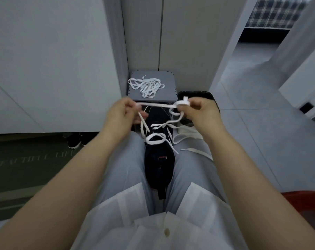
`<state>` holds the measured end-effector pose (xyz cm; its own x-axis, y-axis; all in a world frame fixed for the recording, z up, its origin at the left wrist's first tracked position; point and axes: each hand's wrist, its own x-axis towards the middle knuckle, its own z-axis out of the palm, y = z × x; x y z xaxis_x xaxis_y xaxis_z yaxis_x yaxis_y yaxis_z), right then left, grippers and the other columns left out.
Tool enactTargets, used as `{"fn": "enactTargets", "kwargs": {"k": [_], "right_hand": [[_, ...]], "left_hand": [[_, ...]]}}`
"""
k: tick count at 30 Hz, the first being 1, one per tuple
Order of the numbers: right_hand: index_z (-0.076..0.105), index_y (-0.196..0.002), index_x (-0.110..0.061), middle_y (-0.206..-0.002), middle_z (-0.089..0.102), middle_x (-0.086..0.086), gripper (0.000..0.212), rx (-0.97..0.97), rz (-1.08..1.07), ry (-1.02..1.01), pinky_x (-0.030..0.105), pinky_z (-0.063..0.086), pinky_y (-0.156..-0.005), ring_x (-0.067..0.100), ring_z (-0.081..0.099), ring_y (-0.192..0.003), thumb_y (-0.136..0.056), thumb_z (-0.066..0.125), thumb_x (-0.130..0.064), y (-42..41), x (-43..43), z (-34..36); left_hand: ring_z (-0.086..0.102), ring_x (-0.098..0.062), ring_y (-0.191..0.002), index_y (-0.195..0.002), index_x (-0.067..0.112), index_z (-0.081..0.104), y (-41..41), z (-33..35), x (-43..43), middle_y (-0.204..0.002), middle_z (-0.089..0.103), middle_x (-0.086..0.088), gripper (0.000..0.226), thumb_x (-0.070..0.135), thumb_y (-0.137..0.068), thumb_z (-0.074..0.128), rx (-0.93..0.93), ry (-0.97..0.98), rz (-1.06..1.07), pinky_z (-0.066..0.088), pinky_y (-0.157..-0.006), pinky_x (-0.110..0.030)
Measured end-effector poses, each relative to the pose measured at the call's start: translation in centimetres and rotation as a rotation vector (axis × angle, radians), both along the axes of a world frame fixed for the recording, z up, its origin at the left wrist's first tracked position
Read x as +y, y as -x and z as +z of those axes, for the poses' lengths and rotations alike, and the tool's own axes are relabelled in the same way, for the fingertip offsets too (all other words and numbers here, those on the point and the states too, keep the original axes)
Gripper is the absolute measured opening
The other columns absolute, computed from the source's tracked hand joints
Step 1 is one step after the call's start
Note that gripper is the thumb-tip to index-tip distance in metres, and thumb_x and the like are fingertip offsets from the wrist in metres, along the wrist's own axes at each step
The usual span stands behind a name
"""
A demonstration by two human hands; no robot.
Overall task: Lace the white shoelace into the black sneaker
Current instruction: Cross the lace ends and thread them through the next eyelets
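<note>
Beside a "BEAUTIFUL LIF" mat (26,165), left hand (121,115) and right hand (201,112) pinch the white shoelace (158,105) above the black sneaker (159,164).

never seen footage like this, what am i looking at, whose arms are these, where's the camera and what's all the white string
There is no machine here. A person wears one camera on the head, looking down, so the two arms are their own. The left hand and right hand each pinch the white shoelace, which is stretched between them. The rest of it loops down onto the black sneaker, which sits between the person's legs. Beyond the hands, a small grey stool carries a loose pile of laces. A dark doormat lies on the floor at the left.
</note>
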<state>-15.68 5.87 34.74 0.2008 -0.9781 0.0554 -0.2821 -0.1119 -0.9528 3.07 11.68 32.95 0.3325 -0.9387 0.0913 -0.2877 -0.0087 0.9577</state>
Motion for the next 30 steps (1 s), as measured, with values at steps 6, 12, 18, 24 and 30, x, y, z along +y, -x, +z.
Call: {"fn": "enactTargets", "kwargs": {"k": [6,12,18,24,30], "right_hand": [[0.058,-0.112,-0.016,-0.101,0.064,-0.009,0.037,0.002,0.267,-0.072,0.010,0.046,-0.079,-0.001,0.060,-0.089,-0.078,0.072,-0.011,-0.4,1.1,0.4],[0.064,-0.108,-0.015,-0.106,0.069,0.004,0.027,0.006,0.412,0.020,0.034,0.048,-0.096,0.014,0.063,-0.103,-0.082,0.070,-0.019,-2.6,1.9,1.8],[0.073,-0.074,-0.021,-0.068,0.056,0.030,0.012,-0.006,0.196,0.056,0.035,0.036,-0.059,0.021,0.043,-0.060,-0.084,0.067,-0.024,-1.7,1.2,2.0],[0.070,-0.081,-0.010,-0.077,0.061,0.012,0.014,-0.101,0.014,0.099,0.018,0.044,-0.052,0.008,0.051,-0.056,-0.084,0.067,-0.024,-1.1,1.2,2.4],[0.074,-0.075,-0.021,-0.087,0.067,0.026,0.010,-0.231,-0.070,0.132,0.043,0.051,-0.076,0.034,0.060,-0.073,-0.083,0.068,-0.023,0.4,1.2,3.6]], "left_hand": [[0.059,-0.013,-0.056,-0.074,0.023,0.047,-0.5,5.9,0.1,-0.060,0.060,0.006,0.024,0.010,-0.094,0.048,-0.071,0.262,0.033,0.053,-0.068,-0.040],[0.061,0.001,-0.068,-0.071,0.034,0.061,2.7,8.0,0.0,-0.066,0.065,0.021,0.020,0.017,-0.082,0.064,-0.344,0.300,-0.184,0.048,-0.069,-0.017],[0.062,-0.013,-0.079,-0.093,0.023,0.063,1.4,5.0,-0.4,-0.084,0.065,0.003,0.020,0.013,-0.077,0.072,-0.224,0.203,-0.136,0.050,-0.075,-0.020],[0.054,0.005,-0.062,-0.090,0.005,0.070,0.8,-2.2,0.7,-0.079,0.063,0.002,0.016,0.009,-0.075,0.072,-0.264,-0.093,-0.185,0.039,-0.062,-0.004],[0.056,0.006,-0.062,-0.075,0.023,0.057,0.9,-1.5,0.4,-0.078,0.067,0.002,0.019,0.010,-0.089,0.057,-0.212,-0.001,-0.127,0.040,-0.060,-0.005]]}}
